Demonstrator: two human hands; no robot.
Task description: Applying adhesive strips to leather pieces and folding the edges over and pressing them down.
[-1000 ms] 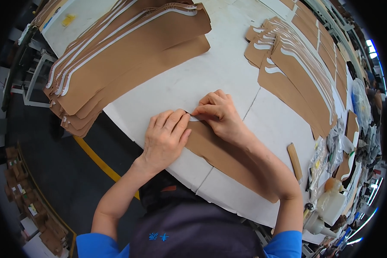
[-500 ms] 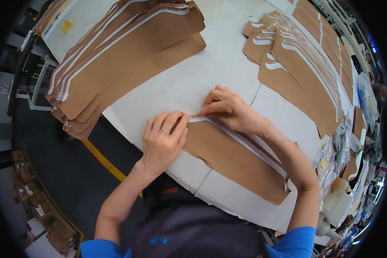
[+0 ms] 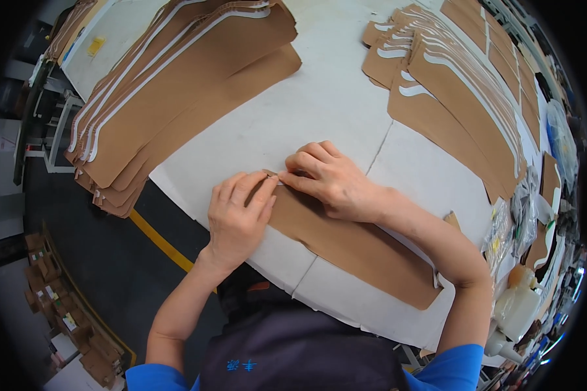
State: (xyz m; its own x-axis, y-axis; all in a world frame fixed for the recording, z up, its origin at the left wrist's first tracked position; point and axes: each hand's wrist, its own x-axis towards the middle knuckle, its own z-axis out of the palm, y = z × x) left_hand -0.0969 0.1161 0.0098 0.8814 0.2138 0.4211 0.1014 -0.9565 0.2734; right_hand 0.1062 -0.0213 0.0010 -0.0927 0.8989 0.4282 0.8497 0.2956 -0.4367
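A long brown panel [image 3: 365, 260] of sheet material lies slantwise on the white-covered table in front of me. My left hand [image 3: 240, 212] is closed at its left end, thumb and fingers pinching the far corner. Close beside it, my right hand [image 3: 329, 179] pinches the far edge between thumb and bent fingers; the two sets of fingertips almost meet. A small flap of brown edge stands up between them. Part of the far edge is hidden under my right hand and forearm. A bit of white strip [image 3: 436, 279] shows at the panel's right end.
A fanned stack of brown panels [image 3: 176, 91] with white curved strips lies at the far left, and another stack [image 3: 460, 104] at the far right. Plastic bags [image 3: 499, 228] and a whitish bottle [image 3: 518, 309] stand along the right side. The table's left edge [image 3: 179, 202] borders dark floor.
My right hand has moved slightly left and nearer, laid lower over the panel's far edge. The white strip along that edge, plain before, is now mostly out of sight. The view has shifted slightly.
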